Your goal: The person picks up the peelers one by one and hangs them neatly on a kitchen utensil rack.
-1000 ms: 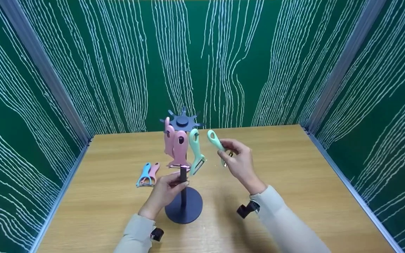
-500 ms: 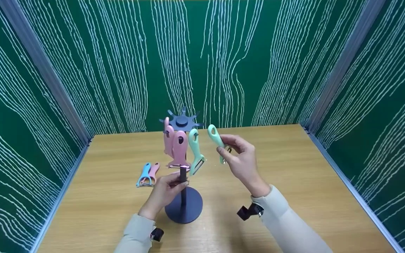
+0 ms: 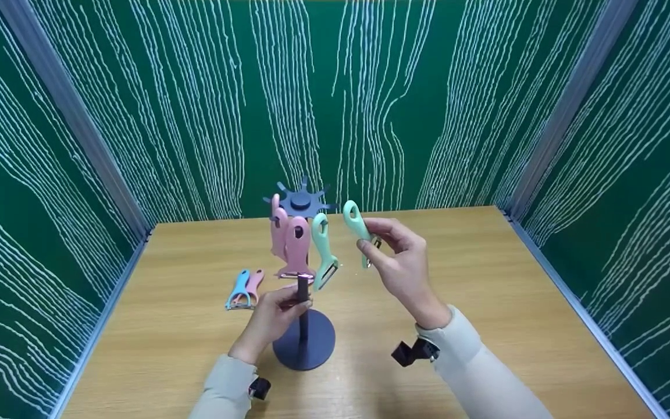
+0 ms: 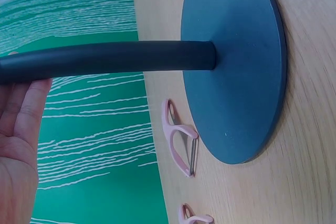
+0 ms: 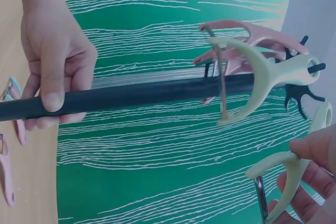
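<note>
My left hand [image 3: 277, 317] grips the black pole [image 4: 110, 59] of an upright stand with a round base [image 3: 306, 352] and a star-shaped hook top [image 3: 301, 201]. Several pink peelers [image 3: 298, 244] hang from its left and front hooks. A light green peeler [image 3: 322, 241] hangs at the front right, blade down. To the right of it, my right hand [image 3: 402, 262] pinches a second green peeler [image 3: 354, 216] between thumb and fingers. That peeler's handle hole points up, its blade end down, apart from the hooks. In the right wrist view the held peeler [image 5: 294, 169] is below the hanging one.
A blue peeler [image 3: 240, 290] and a pink peeler [image 3: 255, 282] lie on the wooden table [image 3: 457, 372], left of the stand. Another pink peeler [image 4: 176, 135] lies close to the base in the left wrist view. Green walls with white lines surround the table.
My right hand has risen slightly with the green peeler, and the peeler stands a little more upright. The left hand stays on the pole; the hanging peelers have barely shifted.
</note>
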Available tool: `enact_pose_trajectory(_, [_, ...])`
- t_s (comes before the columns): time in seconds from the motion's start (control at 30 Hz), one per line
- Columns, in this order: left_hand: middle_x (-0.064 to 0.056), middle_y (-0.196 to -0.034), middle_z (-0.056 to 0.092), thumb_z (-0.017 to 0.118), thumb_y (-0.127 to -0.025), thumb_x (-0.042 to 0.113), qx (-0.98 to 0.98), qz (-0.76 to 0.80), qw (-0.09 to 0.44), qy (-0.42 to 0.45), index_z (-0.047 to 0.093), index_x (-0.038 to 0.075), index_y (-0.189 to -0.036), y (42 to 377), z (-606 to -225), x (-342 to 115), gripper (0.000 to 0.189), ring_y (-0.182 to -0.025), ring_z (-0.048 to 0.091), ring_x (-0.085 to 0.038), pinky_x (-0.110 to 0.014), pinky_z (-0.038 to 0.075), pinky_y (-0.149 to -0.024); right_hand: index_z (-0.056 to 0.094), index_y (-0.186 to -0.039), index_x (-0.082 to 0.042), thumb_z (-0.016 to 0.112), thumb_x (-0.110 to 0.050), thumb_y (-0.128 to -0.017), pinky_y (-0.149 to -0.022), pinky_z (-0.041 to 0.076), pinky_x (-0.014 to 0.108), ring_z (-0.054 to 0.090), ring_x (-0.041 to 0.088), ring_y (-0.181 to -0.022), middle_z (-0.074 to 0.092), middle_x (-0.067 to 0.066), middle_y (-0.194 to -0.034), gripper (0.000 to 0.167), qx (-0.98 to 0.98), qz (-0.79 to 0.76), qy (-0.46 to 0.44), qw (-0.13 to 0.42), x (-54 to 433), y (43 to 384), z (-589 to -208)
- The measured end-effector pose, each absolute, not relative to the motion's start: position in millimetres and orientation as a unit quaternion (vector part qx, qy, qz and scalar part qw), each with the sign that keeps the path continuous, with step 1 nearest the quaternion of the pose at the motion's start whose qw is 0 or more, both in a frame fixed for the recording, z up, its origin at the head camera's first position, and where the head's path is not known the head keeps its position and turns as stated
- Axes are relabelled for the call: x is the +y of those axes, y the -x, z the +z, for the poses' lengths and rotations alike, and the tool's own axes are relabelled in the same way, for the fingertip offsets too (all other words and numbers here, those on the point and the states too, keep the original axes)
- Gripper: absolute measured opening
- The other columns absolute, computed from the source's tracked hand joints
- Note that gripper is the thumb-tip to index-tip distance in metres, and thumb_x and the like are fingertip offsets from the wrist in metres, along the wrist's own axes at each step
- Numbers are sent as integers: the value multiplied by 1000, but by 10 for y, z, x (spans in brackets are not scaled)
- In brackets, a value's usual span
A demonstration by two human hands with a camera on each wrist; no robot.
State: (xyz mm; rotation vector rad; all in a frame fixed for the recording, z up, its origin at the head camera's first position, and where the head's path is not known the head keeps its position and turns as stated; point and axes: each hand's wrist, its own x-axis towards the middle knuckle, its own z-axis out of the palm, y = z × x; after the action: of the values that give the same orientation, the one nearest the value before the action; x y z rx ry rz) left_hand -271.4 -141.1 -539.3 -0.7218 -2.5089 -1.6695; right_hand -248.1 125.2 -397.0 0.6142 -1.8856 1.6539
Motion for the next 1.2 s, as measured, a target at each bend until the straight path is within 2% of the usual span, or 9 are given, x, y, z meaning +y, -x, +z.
enact_pose_trajectory(0.17, [-7,-117,82,73,-105,12,-814,-533,17,230,81,17,-125,2711,-5390,-1416,22,-106,77,-25,-38,65,-99,74,-120,9,76,12,-92,-108,59,27,71,9,-102,77,23,-118,28,-692,623,-237,278,1220,2447,-3884])
enact_pose_trajectory(0.43, [-10,-114,83,74,-104,11,-815,-526,47,239,80,11,-124,2711,-5401,-1398,21,-106,79,-28,-41,66,-97,75,-122,10,77,12,-92,-107,60,27,71,8,-104,76,23,-114,31,-689,616,-250,289,1179,2449,-3825])
enact_pose_trajectory(0.67, [-11,-115,83,73,-104,9,-815,-525,43,240,80,12,-125,2708,-5392,-1399,22,-105,79,-28,-41,66,-96,75,-124,10,76,10,-95,-105,61,29,70,15,-100,75,27,-113,30,-688,616,-257,285,1136,2470,-3826])
enact_pose_trajectory(0.93, [-9,-112,83,74,-103,6,-816,-524,37,241,80,12,-122,2715,-5387,-1395,22,-103,79,-26,-39,66,-95,74,-127,10,75,12,-94,-106,61,29,71,7,-104,75,28,-119,32,-691,622,-260,262,1092,2471,-3864])
enact_pose_trajectory(1.2, [-10,-113,83,74,-103,6,-815,-524,42,244,81,12,-122,2719,-5392,-1394,21,-104,79,-26,-39,66,-95,74,-126,11,75,12,-94,-105,60,27,70,5,-106,75,28,-120,32,-691,622,-267,255,1049,2461,-3901])
